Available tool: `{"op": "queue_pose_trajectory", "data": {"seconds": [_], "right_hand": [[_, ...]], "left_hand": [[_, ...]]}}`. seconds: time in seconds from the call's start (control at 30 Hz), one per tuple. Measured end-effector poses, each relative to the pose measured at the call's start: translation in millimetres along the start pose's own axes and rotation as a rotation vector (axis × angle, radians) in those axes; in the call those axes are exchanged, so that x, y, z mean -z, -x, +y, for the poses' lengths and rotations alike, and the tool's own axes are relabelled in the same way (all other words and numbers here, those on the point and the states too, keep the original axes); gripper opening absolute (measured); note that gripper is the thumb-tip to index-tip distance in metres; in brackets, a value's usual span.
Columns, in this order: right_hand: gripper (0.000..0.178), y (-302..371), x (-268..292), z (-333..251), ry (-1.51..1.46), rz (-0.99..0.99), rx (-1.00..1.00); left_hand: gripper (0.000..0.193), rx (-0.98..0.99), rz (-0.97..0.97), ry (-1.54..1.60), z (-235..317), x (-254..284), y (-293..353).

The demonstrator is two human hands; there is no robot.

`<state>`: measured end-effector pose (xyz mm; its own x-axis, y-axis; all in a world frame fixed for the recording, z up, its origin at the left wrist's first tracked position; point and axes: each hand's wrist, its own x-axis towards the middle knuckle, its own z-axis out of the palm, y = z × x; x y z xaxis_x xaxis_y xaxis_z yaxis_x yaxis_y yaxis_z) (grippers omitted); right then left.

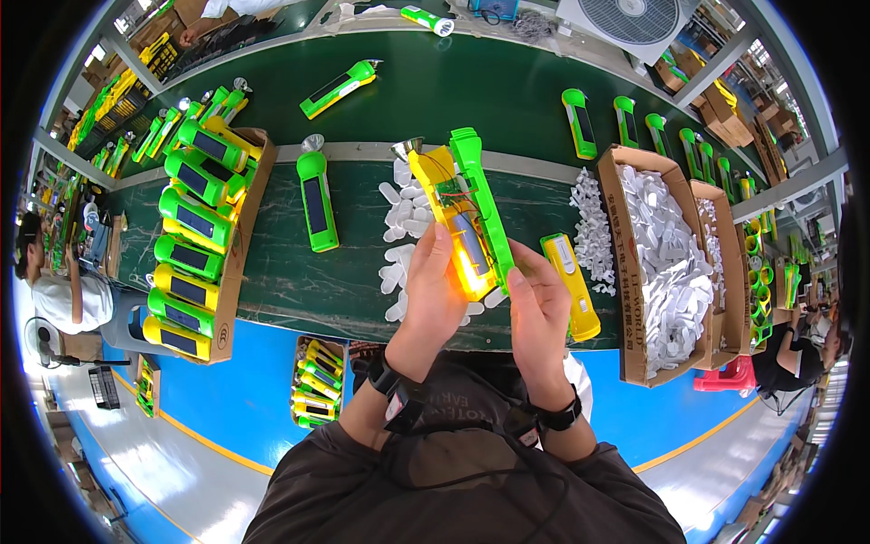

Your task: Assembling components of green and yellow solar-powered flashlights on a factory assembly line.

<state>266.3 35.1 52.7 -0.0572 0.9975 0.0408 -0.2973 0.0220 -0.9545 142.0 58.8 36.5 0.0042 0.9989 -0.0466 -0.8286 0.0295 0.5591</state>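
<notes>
An opened flashlight is held over the near side of the bench, its two shell halves apart but side by side. My left hand (428,304) is closed around the yellow half (430,174), which carries a circuit board, wires and a grey inner part, and glows orange near its lower end. My right hand (540,317) grips the lower end of the green half (469,163). Thin wires run between the halves. Beside my right hand lies a yellow shell piece (580,295). Small white plastic parts (399,213) are scattered beneath and left of the flashlight.
To the left stands a cardboard box (243,231) of green and yellow flashlights, near a single flashlight (315,201). Cardboard boxes of white parts (666,263) sit at right, beside a loose pile (594,227). More flashlights lie on the green belt (489,86) beyond. Other people work at both sides.
</notes>
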Motion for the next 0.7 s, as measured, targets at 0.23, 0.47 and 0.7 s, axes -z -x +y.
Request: {"op": "queue_pose_trajectory", "data": {"seconds": [0.23,0.47,0.7], "right_hand": [[0.036,-0.3,1.9,10.1,0.125,-0.037,0.04],[0.039,-1.7,9.7,18.4,0.464,-0.27,0.122],[0.038,-7.2,52.2,39.6,1.196,-0.307,0.28]], "left_hand": [[0.042,-0.035,-0.004,-0.088,3.8,-5.0,2.3],[0.044,-0.028,0.074,-0.208,10.6,23.2,3.8],[0.042,-0.078,0.128,-0.209,32.8,41.6,7.9]]}}
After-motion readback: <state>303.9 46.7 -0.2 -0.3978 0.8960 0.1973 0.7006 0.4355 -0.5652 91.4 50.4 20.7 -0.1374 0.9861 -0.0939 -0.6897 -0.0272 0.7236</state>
